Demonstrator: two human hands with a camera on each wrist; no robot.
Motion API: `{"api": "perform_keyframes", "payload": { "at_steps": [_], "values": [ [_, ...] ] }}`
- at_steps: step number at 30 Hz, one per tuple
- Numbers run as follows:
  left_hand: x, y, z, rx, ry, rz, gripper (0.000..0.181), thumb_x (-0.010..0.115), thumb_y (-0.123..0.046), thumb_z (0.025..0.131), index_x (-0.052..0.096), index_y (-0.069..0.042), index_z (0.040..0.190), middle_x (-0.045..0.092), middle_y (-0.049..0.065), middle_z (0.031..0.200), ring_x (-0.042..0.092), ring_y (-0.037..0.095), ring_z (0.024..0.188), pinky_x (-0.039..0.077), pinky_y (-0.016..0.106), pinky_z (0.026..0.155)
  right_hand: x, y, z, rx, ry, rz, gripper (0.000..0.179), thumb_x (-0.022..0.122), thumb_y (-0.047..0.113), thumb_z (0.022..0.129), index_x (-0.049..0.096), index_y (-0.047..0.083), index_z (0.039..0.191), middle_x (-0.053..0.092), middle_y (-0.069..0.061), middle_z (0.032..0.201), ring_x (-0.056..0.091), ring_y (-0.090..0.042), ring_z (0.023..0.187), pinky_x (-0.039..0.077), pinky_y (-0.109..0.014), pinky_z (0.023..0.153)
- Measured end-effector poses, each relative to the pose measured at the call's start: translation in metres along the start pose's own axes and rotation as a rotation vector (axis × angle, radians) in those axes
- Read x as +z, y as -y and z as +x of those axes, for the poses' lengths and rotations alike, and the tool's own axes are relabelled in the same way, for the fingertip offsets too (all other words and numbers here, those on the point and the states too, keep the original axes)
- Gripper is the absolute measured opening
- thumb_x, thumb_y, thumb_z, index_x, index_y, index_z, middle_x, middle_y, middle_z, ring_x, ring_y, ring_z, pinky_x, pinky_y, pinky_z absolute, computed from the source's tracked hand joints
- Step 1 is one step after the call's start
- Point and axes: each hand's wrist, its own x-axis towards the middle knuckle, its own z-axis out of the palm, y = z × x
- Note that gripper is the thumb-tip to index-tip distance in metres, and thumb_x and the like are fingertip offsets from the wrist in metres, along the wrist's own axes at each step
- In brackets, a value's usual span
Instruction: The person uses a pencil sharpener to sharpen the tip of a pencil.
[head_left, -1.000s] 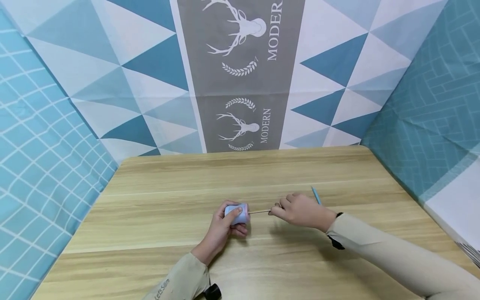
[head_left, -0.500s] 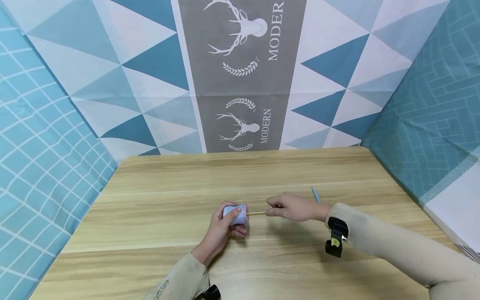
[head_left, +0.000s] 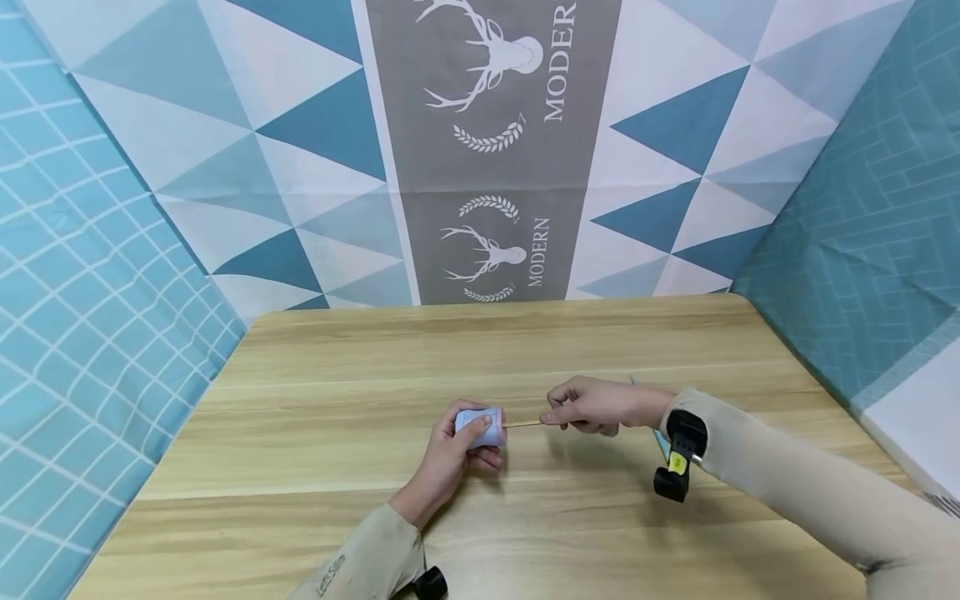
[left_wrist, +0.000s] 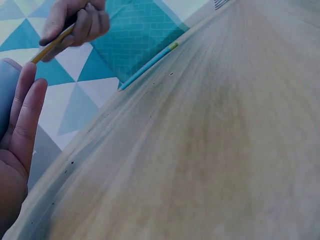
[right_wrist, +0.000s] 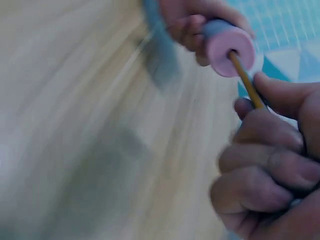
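Observation:
Low over the table, the left hand (head_left: 442, 458) grips a light-blue pencil sharpener (head_left: 478, 427) with a pink end, its thumb across the body. In the right wrist view, a yellow pencil (right_wrist: 246, 82) runs into the hole in that pink end. My right hand (head_left: 596, 404) pinches the pencil's other end between thumb and index finger. The tip inside the sharpener is hidden. A blue pencil (left_wrist: 147, 66) lies on the table, partly covered by the right forearm in the head view.
The wooden table (head_left: 337, 375) is bordered by a patterned cloth wall (head_left: 300, 167) at the back and blue cloth on both sides. A white surface (head_left: 918, 417) stands at the right edge. Wrist cameras (head_left: 671, 483) hang from the sleeves.
My right hand has rolled around the pencil's axis, with its fingers shifting along the pencil. The left hand keeps its grip on the sharpener. The head view has shifted slightly.

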Motion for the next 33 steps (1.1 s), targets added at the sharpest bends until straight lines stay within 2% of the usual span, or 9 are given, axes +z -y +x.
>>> {"api": "perform_keyframes", "payload": {
  "at_steps": [4,7,11,13,15,19,23,27,33],
  "values": [
    [0.000,0.000,0.001,-0.006,-0.013,-0.034,0.015,0.056,-0.014,0.100,0.053,-0.007,0.113,0.066,0.012,0.088,0.068,0.017,0.056,0.061,0.033,0.055,0.007,0.000,-0.008,-0.345,-0.235,-0.482,0.017,0.064,0.022,0.099,0.059,0.014,0.084,0.039,0.012,0.058,0.030,-0.003,0.050,0.029,-0.019,0.046],
    [0.000,0.000,0.001,-0.017,-0.025,-0.082,0.007,0.054,-0.013,0.101,0.055,-0.014,0.108,0.067,0.011,0.088,0.068,0.016,0.056,0.061,0.031,0.054,0.009,-0.005,-0.012,-0.587,-0.378,-0.921,0.011,0.063,0.010,0.097,0.058,0.017,0.089,0.045,0.012,0.066,0.037,-0.001,0.054,0.034,-0.017,0.048],
    [0.000,-0.002,0.001,-0.032,-0.039,-0.142,0.005,0.052,-0.015,0.101,0.055,-0.015,0.105,0.068,0.011,0.083,0.067,0.015,0.055,0.061,0.030,0.053,0.012,-0.010,-0.013,-0.815,-0.537,-1.445,0.025,0.032,0.001,0.103,0.054,0.011,0.094,0.047,0.002,0.073,0.037,-0.009,0.056,0.033,-0.018,0.045],
    [0.000,-0.003,0.001,-0.038,-0.039,-0.155,0.005,0.052,-0.015,0.102,0.055,-0.014,0.105,0.068,0.011,0.083,0.067,0.014,0.055,0.061,0.030,0.053,0.014,-0.012,-0.010,-0.892,-0.616,-1.598,0.036,0.018,0.005,0.107,0.051,0.009,0.093,0.047,0.000,0.073,0.038,-0.012,0.054,0.031,-0.019,0.042],
    [0.001,-0.004,0.000,-0.044,-0.040,-0.155,0.005,0.052,-0.014,0.102,0.055,-0.014,0.106,0.068,0.011,0.084,0.067,0.014,0.055,0.061,0.030,0.054,0.017,-0.014,-0.005,-0.954,-0.703,-1.644,0.040,0.016,0.014,0.111,0.050,0.009,0.089,0.047,0.000,0.069,0.038,-0.011,0.050,0.030,-0.018,0.041],
    [0.003,-0.003,0.001,-0.051,-0.046,-0.148,0.006,0.051,-0.014,0.102,0.056,-0.016,0.105,0.068,0.011,0.086,0.067,0.014,0.055,0.061,0.030,0.054,0.022,-0.018,0.006,-1.029,-0.832,-1.598,0.041,0.029,0.027,0.111,0.044,0.011,0.077,0.037,0.003,0.056,0.031,-0.009,0.042,0.023,-0.018,0.037],
    [0.005,-0.001,0.001,-0.065,-0.069,-0.156,0.007,0.052,-0.012,0.102,0.056,-0.017,0.106,0.068,0.011,0.086,0.068,0.015,0.055,0.061,0.031,0.054,0.025,-0.021,0.010,-0.954,-0.782,-1.437,0.043,0.032,0.033,0.110,0.042,0.014,0.073,0.028,0.007,0.051,0.020,-0.004,0.042,0.013,-0.018,0.038],
    [0.004,0.000,0.001,-0.082,-0.096,-0.161,0.007,0.054,-0.012,0.101,0.056,-0.017,0.106,0.068,0.011,0.086,0.067,0.016,0.054,0.061,0.031,0.054,0.027,-0.016,0.009,-0.688,-0.590,-1.120,0.039,0.050,0.036,0.105,0.041,0.018,0.072,0.025,0.014,0.052,0.019,0.001,0.045,0.013,-0.016,0.041],
    [0.004,0.000,0.000,-0.063,-0.067,-0.123,0.006,0.056,-0.014,0.101,0.057,-0.017,0.105,0.068,0.011,0.087,0.068,0.016,0.054,0.061,0.032,0.054,0.019,0.002,0.010,-0.255,-0.276,-0.446,0.046,0.065,0.024,0.097,0.034,0.018,0.065,0.026,0.011,0.054,0.023,-0.002,0.047,0.021,-0.018,0.046]
  ]
}}
